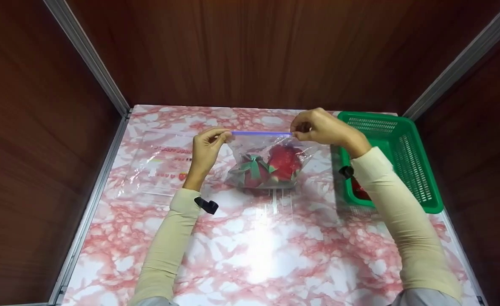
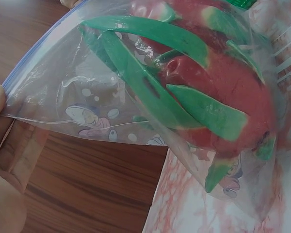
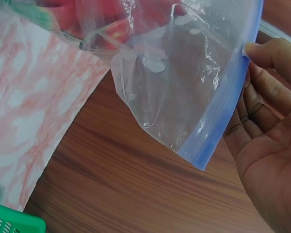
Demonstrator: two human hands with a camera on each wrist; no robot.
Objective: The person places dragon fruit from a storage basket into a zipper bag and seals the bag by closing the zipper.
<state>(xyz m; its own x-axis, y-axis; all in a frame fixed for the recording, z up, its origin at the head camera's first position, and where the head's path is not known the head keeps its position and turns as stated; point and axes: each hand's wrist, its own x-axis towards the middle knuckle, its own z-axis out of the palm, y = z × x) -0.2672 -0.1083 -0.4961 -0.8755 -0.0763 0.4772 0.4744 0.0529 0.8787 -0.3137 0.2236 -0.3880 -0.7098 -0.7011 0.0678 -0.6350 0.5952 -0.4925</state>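
Note:
Both hands hold up a clear zip bag [image 1: 250,143] by its blue zip strip [image 1: 260,133], above the middle of the table. Two red dragon fruits [image 1: 283,163] with green scales lie side by side in the bottom of the bag. My left hand [image 1: 207,146] pinches the bag's left top corner between thumb and fingers. At the other end, my right hand [image 1: 324,129] pinches the strip; in the right wrist view its thumb presses on the blue band [image 3: 225,104]. The left wrist view shows the green scales [image 2: 208,109] through the printed film.
A green basket [image 1: 422,148] stands at the right, with a red thing [image 1: 359,191] partly hidden by my arm inside. Flat on the marbled table [image 1: 228,255] at the left lies a clear sheet or bag [image 1: 160,165] with red print. Brown panels [image 1: 241,51] enclose the table.

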